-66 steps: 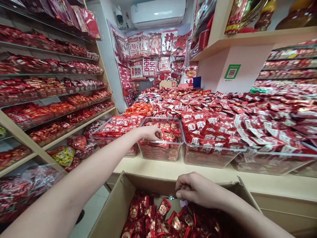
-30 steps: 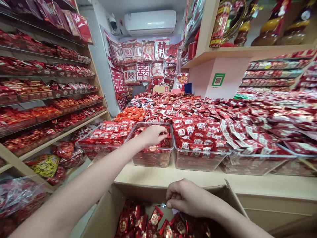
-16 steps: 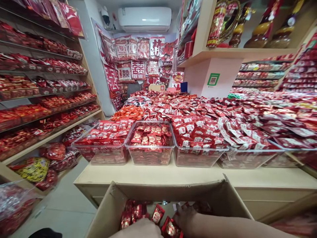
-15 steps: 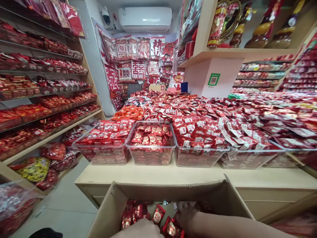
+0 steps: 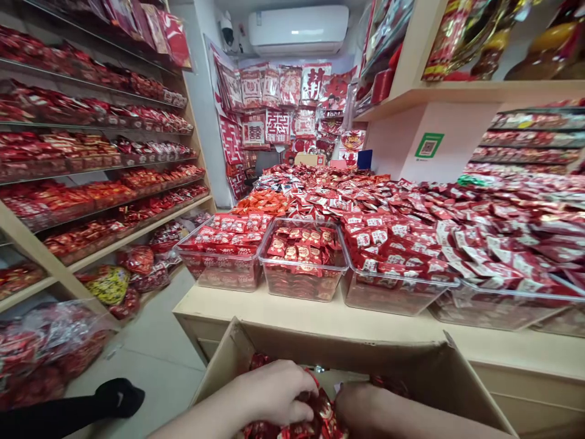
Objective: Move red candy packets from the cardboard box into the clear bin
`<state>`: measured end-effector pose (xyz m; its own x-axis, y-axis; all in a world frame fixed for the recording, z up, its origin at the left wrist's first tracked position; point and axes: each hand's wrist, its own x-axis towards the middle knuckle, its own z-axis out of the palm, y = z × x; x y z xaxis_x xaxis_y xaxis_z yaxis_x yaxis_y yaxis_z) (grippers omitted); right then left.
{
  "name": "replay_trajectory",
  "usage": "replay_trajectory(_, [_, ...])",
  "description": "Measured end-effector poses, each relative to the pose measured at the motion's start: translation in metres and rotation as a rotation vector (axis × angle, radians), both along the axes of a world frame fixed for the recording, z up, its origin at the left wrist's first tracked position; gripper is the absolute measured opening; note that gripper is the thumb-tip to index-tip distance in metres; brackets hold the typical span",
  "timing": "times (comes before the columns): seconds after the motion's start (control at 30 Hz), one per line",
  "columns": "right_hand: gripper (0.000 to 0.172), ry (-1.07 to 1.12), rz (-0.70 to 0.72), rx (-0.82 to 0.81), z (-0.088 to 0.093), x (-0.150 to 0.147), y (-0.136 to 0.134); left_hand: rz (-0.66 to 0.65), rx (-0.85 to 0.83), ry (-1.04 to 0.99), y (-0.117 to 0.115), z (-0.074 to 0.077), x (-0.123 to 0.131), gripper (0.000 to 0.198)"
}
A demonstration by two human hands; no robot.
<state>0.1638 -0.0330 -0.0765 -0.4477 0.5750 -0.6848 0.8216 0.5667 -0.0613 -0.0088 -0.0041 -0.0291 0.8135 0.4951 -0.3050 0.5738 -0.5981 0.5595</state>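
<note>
Inside an open cardboard box (image 5: 356, 350) both of my hands are down among small red wrapped candies (image 5: 326, 411) with gold printing. My left hand (image 5: 276, 390) reaches in from the left, its fingers curled around some of these candies; a bit of red wrapper shows between thumb and fingers. Close beside it, my right hand (image 5: 361, 402) is low in the box, touching the same heap on its left. Its fingers are hidden by the hand itself and by shadow, so what it holds cannot be seen.
Beyond the box stands a pale counter (image 5: 265, 311) with clear plastic bins (image 5: 304, 283) full of red packets. A left-hand shelf unit (image 5: 137, 238) holds more packets. On the floor lie stuffed plastic bags (image 5: 50, 347), near a black-clad foot (image 5: 119, 396).
My left hand has moved forward and up over the candies, closing on some. My right hand stays low in the box. The view has swung slightly left, bringing the black-clad foot further in.
</note>
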Motion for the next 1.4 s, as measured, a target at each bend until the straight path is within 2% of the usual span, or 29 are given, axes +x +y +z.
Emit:
replay_trajectory(0.07, [0.019,0.145,-0.058,0.064,0.03,0.004,0.008,0.086,-0.113,-0.112,0.002,0.007,-0.001,0.034])
replay_trajectory(0.13, [0.014,0.405,-0.198,0.134,0.059,0.011,0.012,0.191,-0.314,-0.291,0.004,0.013,0.0,0.047])
replay_trajectory(0.17, [0.012,0.548,-0.292,0.137,0.071,0.015,0.013,0.24,-0.415,-0.391,0.005,0.015,0.002,0.053])
replay_trajectory(0.23, [0.014,0.827,-0.494,0.035,0.086,0.021,0.013,0.339,-0.541,-0.578,0.008,0.019,0.005,0.056])
replay_trajectory(0.3, [0.018,1.052,-0.664,-0.124,0.092,0.026,0.014,0.445,-0.586,-0.711,0.01,0.021,0.01,0.048])
replay_trajectory(0.4, [0.025,1.257,-0.769,-0.235,0.089,0.027,0.014,0.582,-0.633,-0.806,0.011,0.024,0.016,0.038])
replay_trajectory(0.63, [0.028,1.406,-0.919,-0.324,0.089,0.019,0.011,0.689,-0.771,-0.929,0.005,0.027,0.019,0.027])
replay_trajectory(0.8, [0.028,1.405,-0.888,-0.313,0.087,0.02,0.014,0.748,-0.713,-1.001,0.004,0.022,0.021,0.025])
replay_trajectory(1.0, [0.027,1.42,-0.842,-0.274,0.083,0.022,0.013,0.622,-0.667,-0.844,0.005,0.024,0.018,0.032])
replay_trajectory(1.2, [0.023,1.379,-0.788,-0.144,0.09,0.021,0.013,0.657,-0.649,-0.925,0.002,0.024,0.017,0.027])
replay_trajectory(1.27, [0.023,1.294,-0.758,-0.008,0.089,0.021,0.013,0.674,-0.601,-0.918,0.001,0.022,0.019,0.023])
replay_trajectory(1.33, [0.022,1.212,-0.705,0.263,0.087,0.02,0.011,0.738,-0.565,-0.935,0.0,0.02,0.021,0.022])
replay_trajectory(1.4, [0.022,1.15,-0.582,0.54,0.085,0.017,0.007,0.821,-0.574,-0.974,0.0,0.018,0.024,0.023])
